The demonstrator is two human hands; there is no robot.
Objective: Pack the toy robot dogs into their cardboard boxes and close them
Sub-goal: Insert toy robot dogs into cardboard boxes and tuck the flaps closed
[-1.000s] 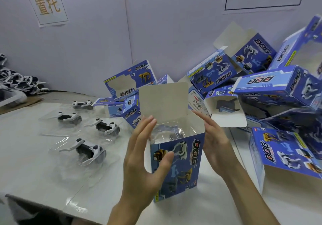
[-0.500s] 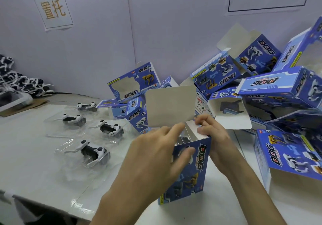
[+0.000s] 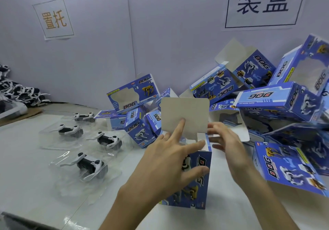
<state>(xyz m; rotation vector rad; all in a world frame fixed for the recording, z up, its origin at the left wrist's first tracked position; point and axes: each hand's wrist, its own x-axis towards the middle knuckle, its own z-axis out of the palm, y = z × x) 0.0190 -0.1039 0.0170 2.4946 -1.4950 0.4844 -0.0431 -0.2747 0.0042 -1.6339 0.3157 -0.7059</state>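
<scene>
1. Two bare hands, both mine, work at one upright blue box (image 3: pixel 199 181) that stands on the white table (image 3: pixel 26 172) in front of me, near the middle of the view
2. Its lid flap (image 3: pixel 185 114) stands straight up at the back, showing its plain grey inner side
3. My left hand (image 3: pixel 165 165) is spread wide with straight fingers and grasps nothing: the index fingertip touches the lid flap, the middle finger lies across the open top, and the thumb presses on the printed front face
4. My right hand (image 3: pixel 229 151) is at the box's upper right edge, fingers bent against a small side flap (image 3: pixel 207 139); blur keeps me from telling whether they pinch it or only push it
5. Four toy robot dogs (image 3: pixel 90 165), black and white, each lie in a clear plastic tray (image 3: pixel 49 140) on the table to the left of the box, well apart from my hands
6. Many more blue boxes (image 3: pixel 277 101), several of them open, are heaped against the wall behind the box and to its right
7. Whether a dog is inside the box at my hands, I cannot see
</scene>
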